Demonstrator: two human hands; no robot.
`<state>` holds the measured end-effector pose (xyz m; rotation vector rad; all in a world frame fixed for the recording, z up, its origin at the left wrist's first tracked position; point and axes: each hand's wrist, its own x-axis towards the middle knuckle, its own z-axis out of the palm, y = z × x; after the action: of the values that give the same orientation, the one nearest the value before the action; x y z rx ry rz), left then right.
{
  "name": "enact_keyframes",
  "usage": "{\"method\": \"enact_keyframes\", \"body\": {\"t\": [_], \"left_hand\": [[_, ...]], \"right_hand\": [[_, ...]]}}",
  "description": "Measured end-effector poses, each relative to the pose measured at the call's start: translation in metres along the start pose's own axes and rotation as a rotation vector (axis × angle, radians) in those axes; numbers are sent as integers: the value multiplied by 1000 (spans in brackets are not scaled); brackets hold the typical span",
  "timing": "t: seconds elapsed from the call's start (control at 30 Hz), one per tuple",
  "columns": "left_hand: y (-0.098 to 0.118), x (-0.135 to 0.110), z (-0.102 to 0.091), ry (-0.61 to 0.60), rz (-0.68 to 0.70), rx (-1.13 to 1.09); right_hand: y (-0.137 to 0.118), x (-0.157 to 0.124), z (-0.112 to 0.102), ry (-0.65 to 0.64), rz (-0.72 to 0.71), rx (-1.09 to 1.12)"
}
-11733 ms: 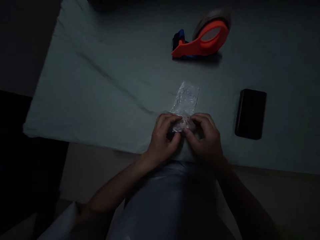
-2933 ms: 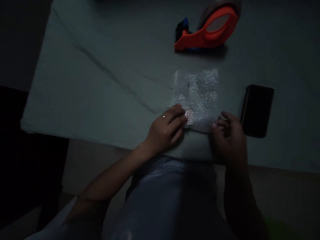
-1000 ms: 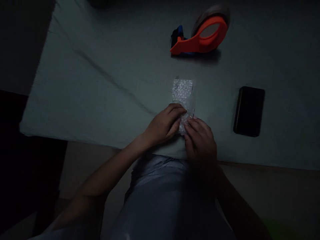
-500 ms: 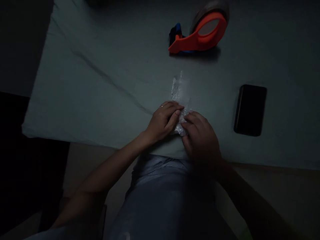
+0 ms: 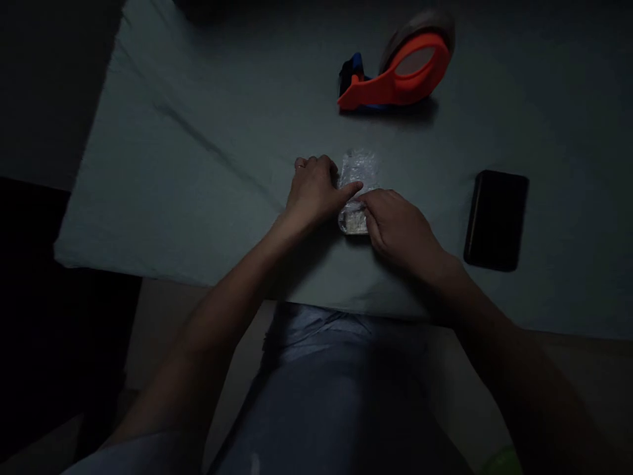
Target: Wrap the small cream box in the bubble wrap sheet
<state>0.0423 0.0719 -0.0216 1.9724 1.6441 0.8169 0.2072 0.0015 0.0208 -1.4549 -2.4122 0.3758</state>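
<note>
A small bundle of bubble wrap (image 5: 357,191), rolled into a compact packet, lies on the grey-green table cloth (image 5: 208,132) in dim light. My left hand (image 5: 314,191) presses against its left side, thumb laid across the top, fingers curled. My right hand (image 5: 395,224) grips it from the right and near side, fingers closed on the wrap. What the wrap encloses is hidden. A ring shows on my left hand.
An orange tape dispenser (image 5: 398,69) with a roll of tape stands at the far side of the table. A black phone (image 5: 496,220) lies to the right of my hands. The table's near edge runs just below my wrists; a crease crosses the cloth at left.
The wrap, spread open about three seconds ago, is now rolled into a short packet. Both hands and the packet have shifted away from the near edge toward the table's middle.
</note>
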Motion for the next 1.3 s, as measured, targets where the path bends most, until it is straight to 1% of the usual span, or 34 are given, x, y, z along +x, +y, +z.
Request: {"method": "enact_keyframes", "body": {"t": [0.07, 0.13, 0.23, 0.33, 0.4, 0.47, 0.53, 0.63, 0.73, 0.77, 0.8, 0.83, 0.9, 0.93, 0.97, 1.0, 1.03, 1.1, 1.13, 1.2, 1.3], "left_hand": [[-5, 8, 7, 20, 26, -32], [-8, 12, 13, 11, 56, -49], [-5, 16, 16, -64, 23, -40], [4, 16, 8, -147, -69, -128], [12, 15, 0, -201, -107, -235], [19, 12, -7, -286, -130, -358], [26, 6, -12, -360, -138, -503], [34, -9, -18, -410, -116, -707], [38, -28, -24, -465, -124, -782], [39, -33, -28, -468, -129, -801], [40, -39, -32, -496, -133, -836], [40, -44, -36, -546, -135, -888], [41, -52, -44, -708, -112, -996], [41, -56, -48, -778, -93, -1018], [41, -60, -51, -816, -77, -1016], [41, -63, -52, -819, -76, -998], [41, -67, -54, -795, -96, -976], [41, -73, -54, -727, -182, -964], [41, -75, -54, -712, -224, -975], [41, -80, -54, -740, -282, -985], [42, -85, -55, -816, -269, -981]], "right_hand": [[1, 1, 2, 1, 3, 19], [0, -2, 2, -6, -5, 59], [1, -7, 1, -48, -24, 84], [2, -11, 2, -53, -22, 62], [2, -13, 3, -14, 13, 38], [0, -17, 5, 34, 48, 10], [-3, -22, 5, 67, 43, -6], [-6, -33, 0, 102, -23, 35], [-9, -42, -10, 163, -35, 131], [-10, -44, -13, 174, -30, 159], [-12, -46, -17, 180, -26, 181], [-13, -47, -20, 180, -24, 198], [-15, -48, -25, 188, -8, 226], [-15, -48, -27, 198, 9, 243], [-16, -48, -27, 203, 28, 266], [-16, -48, -28, 205, 46, 292], [-16, -48, -28, 209, 59, 319], [-16, -47, -28, 239, 83, 362], [-15, -47, -28, 262, 105, 377], [-14, -46, -30, 305, 166, 421], [-13, -42, -35, 286, 215, 537]]}}
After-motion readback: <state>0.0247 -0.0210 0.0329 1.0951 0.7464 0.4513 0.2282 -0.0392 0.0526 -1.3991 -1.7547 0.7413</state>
